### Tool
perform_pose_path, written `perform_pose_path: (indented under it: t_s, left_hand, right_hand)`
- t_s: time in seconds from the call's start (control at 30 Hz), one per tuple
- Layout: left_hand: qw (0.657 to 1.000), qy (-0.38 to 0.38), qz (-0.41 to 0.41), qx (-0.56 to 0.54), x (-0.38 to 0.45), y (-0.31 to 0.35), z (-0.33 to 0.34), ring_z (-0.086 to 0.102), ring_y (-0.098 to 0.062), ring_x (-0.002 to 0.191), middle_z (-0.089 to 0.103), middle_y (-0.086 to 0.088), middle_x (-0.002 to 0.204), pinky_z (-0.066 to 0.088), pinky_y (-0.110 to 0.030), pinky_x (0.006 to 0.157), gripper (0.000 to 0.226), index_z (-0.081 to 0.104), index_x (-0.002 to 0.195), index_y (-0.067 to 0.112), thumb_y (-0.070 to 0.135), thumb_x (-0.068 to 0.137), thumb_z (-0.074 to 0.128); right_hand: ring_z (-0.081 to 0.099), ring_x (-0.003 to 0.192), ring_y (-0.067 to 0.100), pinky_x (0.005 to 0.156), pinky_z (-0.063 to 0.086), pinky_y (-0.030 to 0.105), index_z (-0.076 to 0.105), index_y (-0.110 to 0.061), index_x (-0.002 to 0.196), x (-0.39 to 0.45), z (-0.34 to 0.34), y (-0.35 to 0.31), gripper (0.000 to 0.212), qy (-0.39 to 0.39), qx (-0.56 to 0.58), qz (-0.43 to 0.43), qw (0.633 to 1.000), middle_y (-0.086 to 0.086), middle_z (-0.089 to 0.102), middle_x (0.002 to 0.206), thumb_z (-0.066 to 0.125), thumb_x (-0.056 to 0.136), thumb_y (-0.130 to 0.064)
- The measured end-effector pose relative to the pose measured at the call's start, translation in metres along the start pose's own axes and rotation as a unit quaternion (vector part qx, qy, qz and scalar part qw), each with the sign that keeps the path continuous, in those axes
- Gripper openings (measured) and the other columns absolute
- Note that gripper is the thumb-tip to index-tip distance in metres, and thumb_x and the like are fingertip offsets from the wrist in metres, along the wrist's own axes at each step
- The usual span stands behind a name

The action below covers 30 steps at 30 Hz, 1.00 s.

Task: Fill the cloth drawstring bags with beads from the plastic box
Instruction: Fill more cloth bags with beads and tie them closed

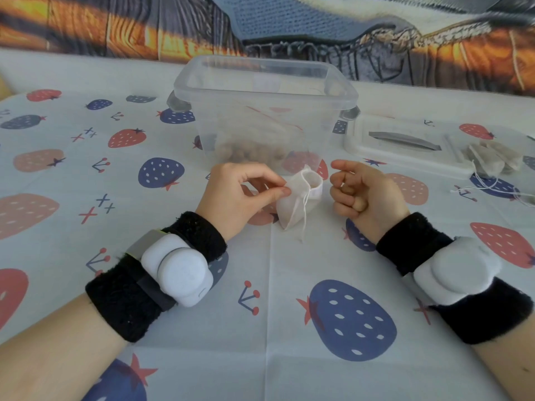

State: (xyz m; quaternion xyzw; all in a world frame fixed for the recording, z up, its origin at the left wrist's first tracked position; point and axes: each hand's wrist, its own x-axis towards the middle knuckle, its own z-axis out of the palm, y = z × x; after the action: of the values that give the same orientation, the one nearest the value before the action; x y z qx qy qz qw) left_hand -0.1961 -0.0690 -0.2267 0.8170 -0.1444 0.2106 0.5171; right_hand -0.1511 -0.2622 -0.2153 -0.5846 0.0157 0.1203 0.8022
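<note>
My left hand (246, 189) pinches the bag (298, 198) rim; my right hand (364, 189), loosely curled and empty, should scoop beads (249, 153) while the mouth faces up.

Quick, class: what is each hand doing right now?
Left hand: pinching the rim of the cloth bag.
Right hand: fingers curled, apparently holding nothing, beside the bag.

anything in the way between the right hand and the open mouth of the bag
Nothing visible. The right hand sits just right of the cloth bag, whose mouth is pinched open by the left hand; only bare tablecloth shows in the gap between them.
</note>
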Motion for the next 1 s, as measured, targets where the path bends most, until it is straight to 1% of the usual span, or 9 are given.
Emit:
perform_pose_path:
  t_s: [0.13,0.27,0.33,0.4,0.5,0.67,0.77,0.87,1.0]
  left_hand:
    - [1.0,-0.006,-0.001,0.002,0.0,-0.001,0.0,0.056,0.0,0.053,0.063,0.023,0.062,0.046,-0.017,0.054,0.016,0.069,0.073,0.024,0.01,0.076,0.077]
    - [1.0,-0.013,-0.002,0.001,0.0,-0.001,0.001,0.056,0.0,0.052,0.063,0.021,0.06,0.046,-0.017,0.054,0.015,0.07,0.073,0.023,0.01,0.076,0.077]
    - [1.0,-0.012,-0.002,0.0,0.0,-0.002,0.001,0.056,-0.001,0.053,0.064,0.02,0.061,0.047,-0.017,0.054,0.011,0.071,0.074,0.02,0.011,0.076,0.077]
    - [1.0,-0.01,-0.002,0.0,0.0,-0.002,0.001,0.057,-0.002,0.054,0.064,0.019,0.062,0.048,-0.019,0.054,0.009,0.072,0.075,0.018,0.011,0.076,0.077]
    - [1.0,-0.012,0.0,0.002,0.0,-0.002,0.001,0.057,-0.003,0.055,0.064,0.019,0.062,0.049,-0.02,0.054,0.01,0.071,0.075,0.02,0.011,0.076,0.077]
    - [1.0,-0.013,-0.001,0.006,0.0,-0.002,0.0,0.056,-0.003,0.052,0.063,0.019,0.06,0.049,-0.023,0.053,0.013,0.07,0.074,0.023,0.012,0.076,0.077]
    - [1.0,-0.014,-0.001,0.005,0.0,-0.001,0.0,0.056,-0.002,0.052,0.064,0.019,0.06,0.05,-0.026,0.053,0.016,0.069,0.073,0.026,0.013,0.075,0.078]
    - [1.0,-0.017,-0.005,0.004,0.0,0.0,0.0,0.055,-0.003,0.051,0.063,0.018,0.059,0.049,-0.027,0.053,0.018,0.069,0.072,0.028,0.013,0.075,0.078]
    - [0.999,-0.031,-0.007,0.003,-0.001,0.001,0.0,0.057,-0.006,0.049,0.063,0.015,0.057,0.047,-0.022,0.053,0.019,0.069,0.071,0.028,0.011,0.074,0.078]
  right_hand:
    - [0.03,0.036,0.006,0.029,0.021,0.015,0.047,-0.006,0.091,0.01,-0.011,-0.004,0.016,-0.003,0.121,0.102,0.987,0.005,0.043,0.07,0.032,0.097,-0.004]
    - [0.025,0.03,0.005,0.027,0.015,0.015,0.045,-0.011,0.087,0.007,-0.012,-0.004,0.028,-0.029,0.062,0.111,0.991,-0.002,0.039,0.049,0.031,0.101,-0.03]
    - [0.021,0.031,0.007,0.033,0.012,0.013,0.046,-0.012,0.085,0.005,-0.007,-0.001,0.029,-0.012,-0.011,0.046,0.999,-0.004,0.03,0.042,0.031,0.101,-0.03]
    - [0.021,0.035,0.008,0.038,0.013,0.012,0.047,-0.013,0.083,0.001,-0.002,0.002,0.023,0.014,-0.062,-0.041,0.997,-0.006,0.027,0.043,0.032,0.1,-0.016]
    - [0.025,0.042,0.009,0.041,0.016,0.016,0.047,-0.015,0.084,-0.006,0.006,0.003,0.021,0.022,-0.139,-0.139,0.98,-0.004,0.032,0.055,0.034,0.094,-0.002]
    - [0.041,0.044,0.0,0.045,0.03,0.013,0.05,-0.018,0.081,-0.015,0.01,0.005,0.016,-0.017,-0.212,-0.259,0.942,-0.002,0.048,0.076,0.055,0.091,-0.007]
    - [0.046,0.049,-0.001,0.049,0.034,0.012,0.056,-0.019,0.079,-0.016,0.008,0.006,0.012,-0.047,-0.225,-0.3,0.926,-0.006,0.054,0.073,0.067,0.081,-0.016]
    - [0.041,0.059,0.01,0.055,0.04,0.03,0.064,-0.019,0.081,-0.015,0.006,0.008,0.009,-0.061,-0.238,-0.334,0.91,-0.013,0.053,0.067,0.071,0.076,-0.018]
    - [0.039,0.063,0.029,0.055,0.039,0.036,0.072,-0.019,0.089,-0.014,0.007,0.009,0.011,-0.077,-0.277,-0.346,0.893,0.007,0.047,0.071,0.069,0.079,-0.014]
